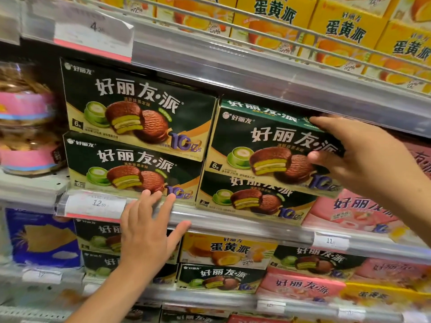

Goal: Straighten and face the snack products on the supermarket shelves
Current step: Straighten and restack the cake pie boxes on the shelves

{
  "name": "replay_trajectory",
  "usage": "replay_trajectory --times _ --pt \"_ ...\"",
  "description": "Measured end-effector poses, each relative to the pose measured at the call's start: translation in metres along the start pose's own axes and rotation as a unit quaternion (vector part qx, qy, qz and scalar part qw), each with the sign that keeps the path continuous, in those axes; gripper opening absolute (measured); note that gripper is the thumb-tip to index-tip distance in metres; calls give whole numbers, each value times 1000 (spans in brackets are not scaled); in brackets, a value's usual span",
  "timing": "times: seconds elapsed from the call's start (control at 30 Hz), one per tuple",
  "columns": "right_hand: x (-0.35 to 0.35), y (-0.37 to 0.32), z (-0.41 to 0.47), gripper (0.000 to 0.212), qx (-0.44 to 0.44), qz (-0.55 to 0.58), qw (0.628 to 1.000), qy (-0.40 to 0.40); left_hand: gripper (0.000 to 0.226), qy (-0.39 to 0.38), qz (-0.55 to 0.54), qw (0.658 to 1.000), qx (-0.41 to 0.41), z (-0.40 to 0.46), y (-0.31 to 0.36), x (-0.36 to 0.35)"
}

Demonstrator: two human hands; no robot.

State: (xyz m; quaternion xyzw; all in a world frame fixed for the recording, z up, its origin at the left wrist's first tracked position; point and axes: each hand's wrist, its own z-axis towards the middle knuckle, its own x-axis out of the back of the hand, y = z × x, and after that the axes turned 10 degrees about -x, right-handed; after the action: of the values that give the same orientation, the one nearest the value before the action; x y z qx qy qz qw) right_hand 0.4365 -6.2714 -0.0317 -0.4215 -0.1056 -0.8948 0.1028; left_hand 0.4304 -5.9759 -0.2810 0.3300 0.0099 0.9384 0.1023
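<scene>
Right hand (356, 157) comes in from 3 o'clock, forearm sloping down to the lower right. It grips the top right green box (268, 145) at that box's right end — fingers curled over the top edge, thumb pressed on the front face. That box sits tilted, its top panel showing, its right end pulled forward off the box below (251, 201).

Left hand (147, 231) reaches up from 6 o'clock, fingers straight and spread wide, holding nothing. Fingertips (161, 194) touch the bottom edge of the lower left green box (130, 169) right at the shelf rail (233, 220); thumb lies along the rail toward 3 o'clock.

Middle shelf: two stacks of dark green pie boxes, two high each. The upper left box (137, 108) sits square on the one beneath. At 9 o'clock of the stacks, a blurred clear jar with pink bands (25, 127). At 3 o'clock, pink boxes (349, 213), partly hidden by the right forearm.

Price tag (95, 203) reading 12.50 clipped to the rail just left of the left hand. Shelf above at 12 o'clock holds yellow boxes (345, 29) behind a wire guard. Shelf below at 6 o'clock — more green, yellow and pink boxes, plus a blue pack (42, 236) at 8 o'clock.
</scene>
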Motion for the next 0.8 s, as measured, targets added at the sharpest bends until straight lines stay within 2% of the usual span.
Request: replay_trajectory --times 0.27,0.43,0.8 --pt "-15 2 27 55 -43 -61 996 -42 63 33 9 999 -13 -2 1 -3" --pt "-25 1 36 54 -67 -47 996 -43 63 33 12 999 -14 -2 1 -4" --pt "-26 0 34 54 -58 -5 998 -34 66 17 2 1000 -10 -3 1 -5"
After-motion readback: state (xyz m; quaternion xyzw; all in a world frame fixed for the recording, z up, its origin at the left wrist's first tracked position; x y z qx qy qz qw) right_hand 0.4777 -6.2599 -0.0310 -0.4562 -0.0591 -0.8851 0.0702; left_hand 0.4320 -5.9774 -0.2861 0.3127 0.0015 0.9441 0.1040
